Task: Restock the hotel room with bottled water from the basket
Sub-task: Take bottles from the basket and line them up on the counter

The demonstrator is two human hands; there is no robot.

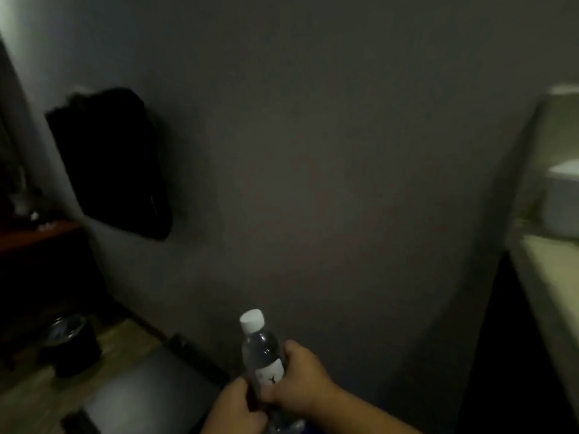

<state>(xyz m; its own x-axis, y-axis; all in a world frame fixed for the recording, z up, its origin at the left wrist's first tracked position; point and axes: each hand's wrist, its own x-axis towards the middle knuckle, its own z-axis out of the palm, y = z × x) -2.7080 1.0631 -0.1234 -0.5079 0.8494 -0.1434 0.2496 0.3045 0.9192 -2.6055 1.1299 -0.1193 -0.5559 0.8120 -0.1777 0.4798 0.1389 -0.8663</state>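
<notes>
Bottle: a clear water bottle [262, 355] with a white cap [252, 321] and a pale label, held nearly upright and leaning a little to the left, low in the middle of the view, in the air in front of a plain grey wall [313, 183]
Right hand: the right hand [302, 382] is wrapped round the labelled part of the bottle, fingers curled at its side
Left hand: the left hand [235, 408] grips the bottle lower down, just beside the right one — the frame edge cuts it off, so how its fingers lie is hard to tell
Basket: not in view
Left side: a dark wooden bench [37, 236] with small blurred things on it, a black bag [112, 161] hanging on the wall, a dark bin [73, 346] on the wood floor
Right side: a pale bench [546, 277] carrying a white object [564, 202], too blurred to name
Step in hand: as I judge it, carrying — the bottle is out of the basket and not yet set down anywhere
Next move: it calls for picking one bench, turning towards it, and standing the bottle upright on a bare patch before letting go; which bench is meant cannot be told from here
</notes>
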